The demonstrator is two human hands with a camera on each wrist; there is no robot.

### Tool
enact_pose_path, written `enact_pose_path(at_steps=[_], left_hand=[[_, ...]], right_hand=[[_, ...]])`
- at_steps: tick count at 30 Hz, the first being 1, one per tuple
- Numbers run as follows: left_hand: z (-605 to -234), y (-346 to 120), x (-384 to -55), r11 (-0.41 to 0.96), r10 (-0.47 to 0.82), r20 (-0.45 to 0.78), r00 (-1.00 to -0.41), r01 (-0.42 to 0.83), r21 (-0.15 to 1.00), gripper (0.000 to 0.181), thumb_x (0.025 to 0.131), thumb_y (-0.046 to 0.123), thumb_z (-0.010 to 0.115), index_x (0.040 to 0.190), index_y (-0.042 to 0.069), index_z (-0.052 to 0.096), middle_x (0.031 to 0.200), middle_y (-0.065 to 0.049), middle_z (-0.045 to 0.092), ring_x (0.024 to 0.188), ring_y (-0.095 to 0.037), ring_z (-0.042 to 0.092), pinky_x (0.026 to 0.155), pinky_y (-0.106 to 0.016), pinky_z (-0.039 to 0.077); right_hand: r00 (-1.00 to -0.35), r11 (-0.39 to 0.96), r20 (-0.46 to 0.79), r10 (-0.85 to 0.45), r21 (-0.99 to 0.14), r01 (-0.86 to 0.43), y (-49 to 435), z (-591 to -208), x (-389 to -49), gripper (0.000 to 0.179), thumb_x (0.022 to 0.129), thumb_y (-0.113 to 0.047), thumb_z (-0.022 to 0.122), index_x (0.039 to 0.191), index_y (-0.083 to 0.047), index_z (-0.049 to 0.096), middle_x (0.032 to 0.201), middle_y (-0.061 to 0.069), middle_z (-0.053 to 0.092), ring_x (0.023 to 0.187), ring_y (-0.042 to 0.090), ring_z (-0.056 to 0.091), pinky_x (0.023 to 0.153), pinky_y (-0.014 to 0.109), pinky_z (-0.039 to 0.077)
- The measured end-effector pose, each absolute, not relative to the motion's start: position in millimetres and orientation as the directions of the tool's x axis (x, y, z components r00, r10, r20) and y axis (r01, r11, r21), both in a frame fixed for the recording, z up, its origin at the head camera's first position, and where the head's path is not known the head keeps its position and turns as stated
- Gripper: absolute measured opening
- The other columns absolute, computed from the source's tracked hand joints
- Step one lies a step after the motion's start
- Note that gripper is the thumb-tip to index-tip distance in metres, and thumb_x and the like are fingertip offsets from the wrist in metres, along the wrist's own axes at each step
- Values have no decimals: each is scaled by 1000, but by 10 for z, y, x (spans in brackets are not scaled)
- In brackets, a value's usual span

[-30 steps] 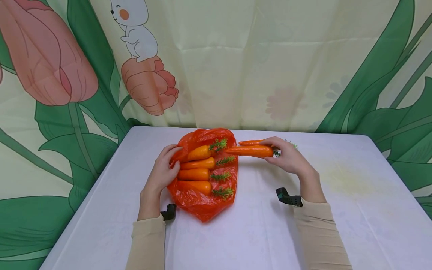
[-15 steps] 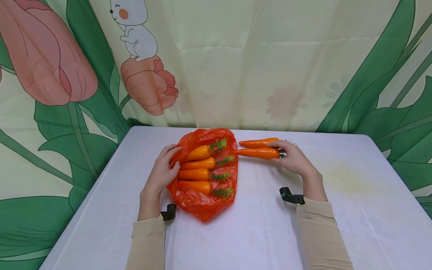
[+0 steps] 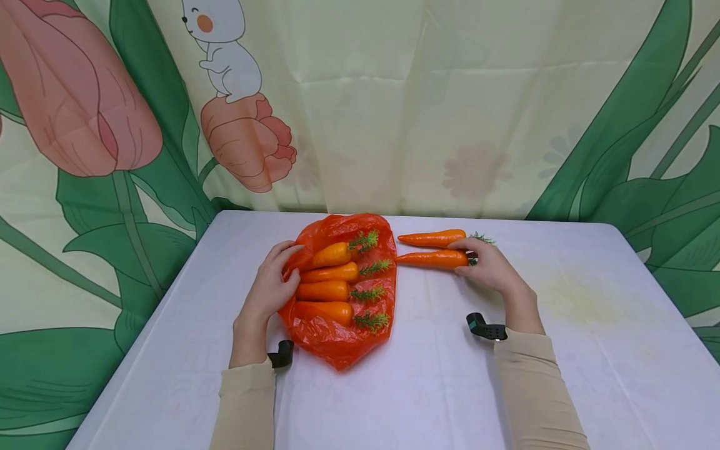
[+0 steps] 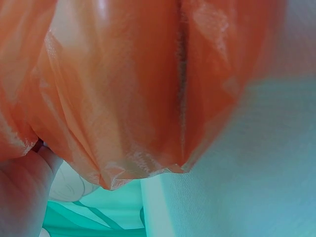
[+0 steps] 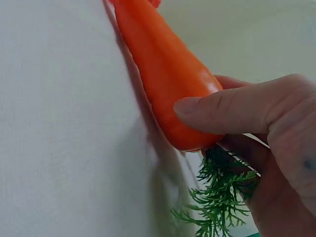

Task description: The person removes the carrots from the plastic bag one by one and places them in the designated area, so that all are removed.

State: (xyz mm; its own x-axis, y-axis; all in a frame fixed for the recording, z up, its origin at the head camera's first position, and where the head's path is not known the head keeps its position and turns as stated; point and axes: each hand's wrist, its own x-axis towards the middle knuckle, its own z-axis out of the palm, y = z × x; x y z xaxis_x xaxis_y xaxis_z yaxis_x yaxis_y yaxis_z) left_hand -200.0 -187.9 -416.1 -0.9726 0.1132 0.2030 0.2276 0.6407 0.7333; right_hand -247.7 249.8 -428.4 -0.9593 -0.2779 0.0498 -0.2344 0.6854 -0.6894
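My left hand (image 3: 272, 281) grips the left edge of a red plastic bag (image 3: 337, 347), which lies spread with its mouth to the right. Several orange carrots (image 3: 326, 291) with green tops lie in a column in the bag, their tips hidden inside it. The right hand (image 3: 486, 265) pinches another carrot (image 5: 158, 74) at its thick end, thumb on one side; its leafy top (image 5: 217, 197) hangs by the palm. This carrot's tip points left, right at the bag's edge. Just behind it a separate carrot (image 3: 433, 238) lies on the table, parallel to it.
A white cloth covers the table (image 3: 416, 387). Its back edge runs close behind the bag and the loose carrots. A curtain (image 3: 394, 125) printed with plants and a white animal hangs behind. Each wrist wears a black strap (image 3: 486, 328).
My right hand has moved right and slightly toward me with its carrot, lowering it beside the other loose one, which now shows fully. The left hand and bag have stayed put.
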Motion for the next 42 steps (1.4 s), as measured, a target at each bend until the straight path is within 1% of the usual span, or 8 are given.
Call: enact_pose_path(at_steps=[11, 15, 18, 21, 24, 27, 33, 42], left_hand=[[-4158, -1877, -1997, 641, 113, 210, -971, 233, 731, 46, 96, 2, 57, 142, 8, 56, 151, -8, 41, 136, -31, 41, 111, -52, 37], [-4160, -1874, -1994, 641, 114, 217, -969, 239, 729, 46, 96, 2, 57, 141, 8, 56, 150, -8, 41, 136, -31, 42, 111, -51, 37], [-4164, -1873, -1997, 638, 120, 229, -966, 252, 728, 46, 95, 0, 57, 141, 7, 56, 150, -9, 41, 136, -32, 42, 112, -52, 37], [-4168, -1872, -2001, 636, 123, 235, -964, 259, 727, 46, 95, 0, 56, 141, 6, 56, 150, -10, 42, 135, -32, 42, 112, -52, 37], [-4170, -1870, -2003, 637, 124, 235, -964, 259, 726, 46, 95, 0, 57, 141, 6, 56, 150, -10, 41, 135, -32, 42, 111, -52, 37], [-4172, -1868, -2003, 643, 121, 227, -966, 251, 724, 47, 95, 1, 57, 141, 8, 56, 151, -9, 41, 136, -32, 41, 111, -52, 37], [-4173, -1866, -2000, 649, 115, 209, -971, 233, 724, 46, 96, 3, 58, 142, 9, 56, 152, -8, 40, 138, -32, 40, 111, -52, 37], [-4183, -1876, -2012, 648, 128, 230, -965, 257, 717, 47, 94, 0, 58, 141, 7, 57, 151, -10, 41, 137, -33, 41, 111, -54, 37]], right_hand=[[-975, 725, 9, -223, -666, -172, 2516, -4303, -2475, 46, 89, -3, 69, 134, -2, 60, 142, 25, 50, 131, 46, 42, 111, 62, 30], [-974, 732, 10, -225, -658, -176, 2514, -4277, -2470, 47, 88, -4, 71, 133, -1, 59, 144, 27, 47, 139, 47, 33, 114, 63, 23], [-974, 742, 34, -225, -642, -194, 2521, -4256, -2462, 46, 87, -5, 73, 131, 0, 61, 144, 29, 45, 140, 48, 29, 115, 64, 21], [-973, 746, 57, -225, -632, -209, 2537, -4248, -2457, 44, 86, -6, 75, 128, 0, 62, 138, 27, 48, 133, 47, 37, 113, 63, 26], [-973, 743, 68, -219, -635, -211, 2541, -4242, -2452, 40, 86, -6, 75, 124, 1, 63, 127, 23, 53, 120, 43, 46, 107, 60, 34], [-977, 745, 66, -201, -638, -196, 2541, -4242, -2449, 36, 87, -6, 74, 121, 0, 64, 121, 20, 55, 115, 40, 48, 104, 59, 37], [-983, 754, 75, -169, -632, -178, 2530, -4258, -2457, 35, 89, -7, 74, 121, 0, 63, 123, 21, 56, 115, 41, 50, 104, 59, 38], [-986, 754, 98, -137, -635, -168, 2497, -4291, -2482, 36, 91, -6, 72, 125, 3, 61, 130, 22, 53, 119, 42, 49, 107, 60, 37]])
